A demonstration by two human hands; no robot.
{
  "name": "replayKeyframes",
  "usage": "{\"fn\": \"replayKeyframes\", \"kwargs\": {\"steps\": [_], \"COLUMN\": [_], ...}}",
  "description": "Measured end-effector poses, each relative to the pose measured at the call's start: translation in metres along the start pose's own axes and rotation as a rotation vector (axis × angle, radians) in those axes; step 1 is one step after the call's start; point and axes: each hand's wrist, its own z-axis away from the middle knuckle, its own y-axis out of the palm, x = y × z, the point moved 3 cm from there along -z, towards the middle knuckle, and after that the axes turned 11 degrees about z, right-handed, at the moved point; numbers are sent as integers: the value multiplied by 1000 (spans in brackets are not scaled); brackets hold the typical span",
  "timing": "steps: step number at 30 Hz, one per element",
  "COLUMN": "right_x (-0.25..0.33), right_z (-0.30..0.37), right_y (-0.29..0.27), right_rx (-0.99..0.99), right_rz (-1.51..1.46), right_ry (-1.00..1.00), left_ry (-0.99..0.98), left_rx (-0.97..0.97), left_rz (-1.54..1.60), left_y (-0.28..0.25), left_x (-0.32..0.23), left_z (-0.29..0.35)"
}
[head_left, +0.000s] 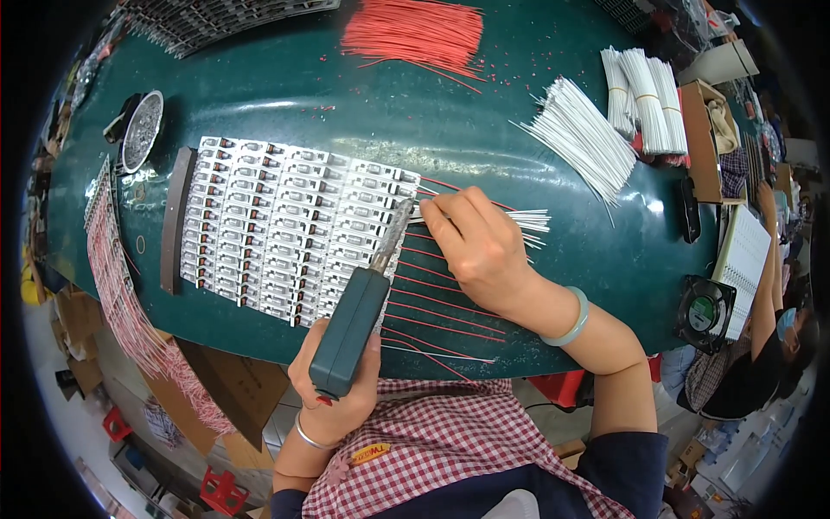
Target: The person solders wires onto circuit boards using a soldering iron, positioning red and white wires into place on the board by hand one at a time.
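Note:
My left hand point(303, 374) is wrapped round the dark green handle of a soldering gun point(347, 333). Its metal tip reaches the upper right edge of a white circuit board panel point(298, 227), which carries rows of small components. Closed on a thin bunch of white wires point(533, 221), my right hand point(484, 249) sits at the same edge, its fingertips close to the soldering tip. Whether a single wire is pinched apart from the bunch is hidden. Several red wires point(450, 298) run rightward from the panel's edge, below my right hand. One loose-looking white wire lies lowest.
A brown bar point(179, 221) lies along the panel's left side. Beyond it stands a metal bowl point(143, 131). Red wires point(413, 33) are piled at the far side, white wires point(581, 143) at the right. A small black fan point(705, 311) stands at the right edge, near another person point(735, 381).

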Motion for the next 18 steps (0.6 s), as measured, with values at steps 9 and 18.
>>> {"fn": "replayKeyframes", "kwargs": {"steps": [9,18], "right_x": [0,1], "right_z": [1,0], "right_y": [0,-2], "right_rx": [-7,-18], "right_rz": [0,-19], "right_ry": [4,2], "left_ry": [-128,-79], "left_rx": [-108,-77], "left_rz": [117,109], "left_y": [-6,-3], "left_x": [21,23], "left_z": [25,29]}}
